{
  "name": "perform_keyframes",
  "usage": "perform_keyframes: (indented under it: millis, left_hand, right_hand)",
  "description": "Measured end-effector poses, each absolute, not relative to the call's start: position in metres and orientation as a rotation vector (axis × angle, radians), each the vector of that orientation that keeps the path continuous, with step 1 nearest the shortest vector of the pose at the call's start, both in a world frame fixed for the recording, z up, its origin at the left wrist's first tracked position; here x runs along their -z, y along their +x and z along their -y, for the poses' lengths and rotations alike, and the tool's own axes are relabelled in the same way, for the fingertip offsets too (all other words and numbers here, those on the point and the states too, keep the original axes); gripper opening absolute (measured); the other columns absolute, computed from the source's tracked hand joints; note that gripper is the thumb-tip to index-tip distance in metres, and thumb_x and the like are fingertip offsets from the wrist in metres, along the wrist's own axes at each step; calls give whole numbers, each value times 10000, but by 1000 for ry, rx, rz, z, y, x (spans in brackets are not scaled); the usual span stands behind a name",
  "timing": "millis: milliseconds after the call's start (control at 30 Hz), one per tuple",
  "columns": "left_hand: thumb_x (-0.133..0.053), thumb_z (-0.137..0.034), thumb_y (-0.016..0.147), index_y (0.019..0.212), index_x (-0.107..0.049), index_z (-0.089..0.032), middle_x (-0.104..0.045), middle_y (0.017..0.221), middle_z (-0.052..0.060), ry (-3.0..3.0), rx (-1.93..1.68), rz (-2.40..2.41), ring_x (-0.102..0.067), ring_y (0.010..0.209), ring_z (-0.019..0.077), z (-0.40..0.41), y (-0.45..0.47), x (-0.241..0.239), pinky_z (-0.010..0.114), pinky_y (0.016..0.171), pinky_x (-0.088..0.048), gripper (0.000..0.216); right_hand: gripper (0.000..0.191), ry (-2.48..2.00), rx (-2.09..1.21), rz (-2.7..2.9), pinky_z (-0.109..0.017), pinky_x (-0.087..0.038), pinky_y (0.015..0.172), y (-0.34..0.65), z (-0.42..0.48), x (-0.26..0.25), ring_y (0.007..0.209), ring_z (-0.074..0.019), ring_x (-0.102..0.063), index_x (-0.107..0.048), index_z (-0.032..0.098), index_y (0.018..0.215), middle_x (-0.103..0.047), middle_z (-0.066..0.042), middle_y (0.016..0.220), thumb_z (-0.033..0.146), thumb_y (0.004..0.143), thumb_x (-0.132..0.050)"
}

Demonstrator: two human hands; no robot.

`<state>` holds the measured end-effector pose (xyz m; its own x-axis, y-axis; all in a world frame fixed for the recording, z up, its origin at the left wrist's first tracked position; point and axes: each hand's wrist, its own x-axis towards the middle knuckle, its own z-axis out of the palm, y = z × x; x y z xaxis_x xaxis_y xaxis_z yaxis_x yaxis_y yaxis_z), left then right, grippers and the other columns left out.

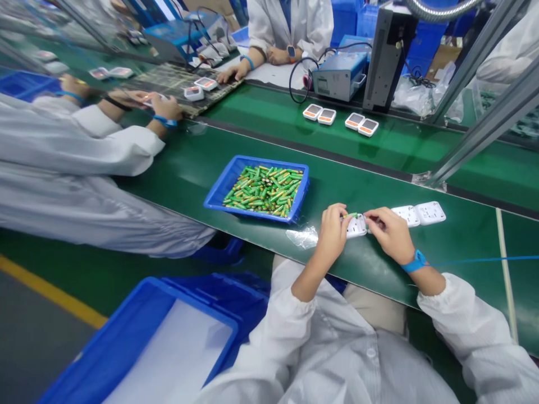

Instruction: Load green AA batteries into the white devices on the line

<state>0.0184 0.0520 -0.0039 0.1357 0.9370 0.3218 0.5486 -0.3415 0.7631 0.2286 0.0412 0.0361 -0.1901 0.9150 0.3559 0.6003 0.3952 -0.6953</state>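
A white square plastic device (357,226) lies back side up on the green bench, between my hands. My left hand (332,231) is closed at its left side, with a green and yellow battery (351,215) at the fingertips, over the device's upper edge. At the right edge of the device, the fingers of my right hand (391,231) are bent together and touch it; their tips are partly hidden. A blue wrist strap (415,261) circles my right wrist. Just right of that hand lie two more white devices (430,213), backs up. A blue tray (214,197) full of similar batteries stands to the left.
Clear plastic film (302,238) lies near the bench's front edge. Beyond a dark rail, several white and orange devices (326,116) sit near a blue instrument box (340,76). Co-workers' hands (164,108) work at the left and across. A blue bin (147,308) stands below, left.
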Motion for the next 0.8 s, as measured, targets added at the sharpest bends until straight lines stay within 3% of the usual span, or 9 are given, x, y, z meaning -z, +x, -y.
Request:
perform_keyframes:
  millis: [133,267,600,800]
  left_hand:
    - [-518,-294,1173,1155,-554,-234,-692,1184,108,1963,-1033,-1509,-632,1135,276,-53,25,7,437,1033,-525,72]
    - [-533,-309,1172,1118,-558,-237,-671,1137,98,1973,-955,-1582,-611,1094,283,-54,28,7,432,1005,-516,93]
    - [-537,-294,1174,1125,-554,-236,-669,1133,95,1977,-954,-1617,-618,1093,282,-53,30,9,438,1003,-518,78]
    - [-548,-291,1169,1135,-558,-240,-680,1131,90,1955,-977,-1618,-626,1092,274,-53,28,8,432,1007,-527,62]
  right_hand:
    - [188,-1286,-474,1943,-455,-584,941,223,-46,-30,966,-292,-733,-812,268,1103,-827,-73,1036,365,1111,-651]
    - [229,-1275,-435,2051,-492,-561,964,223,-53,-25,986,-309,-724,-820,242,1146,-821,-101,1062,345,1126,-616]
    - [492,-1278,-330,2288,-692,-508,1170,227,-25,-22,1345,-437,-587,-643,204,1589,-642,-218,1525,303,1111,-576]
    - [452,-1264,-319,2255,-722,-510,1192,224,-19,-15,1367,-442,-593,-677,179,1534,-638,-227,1570,248,1097,-586]
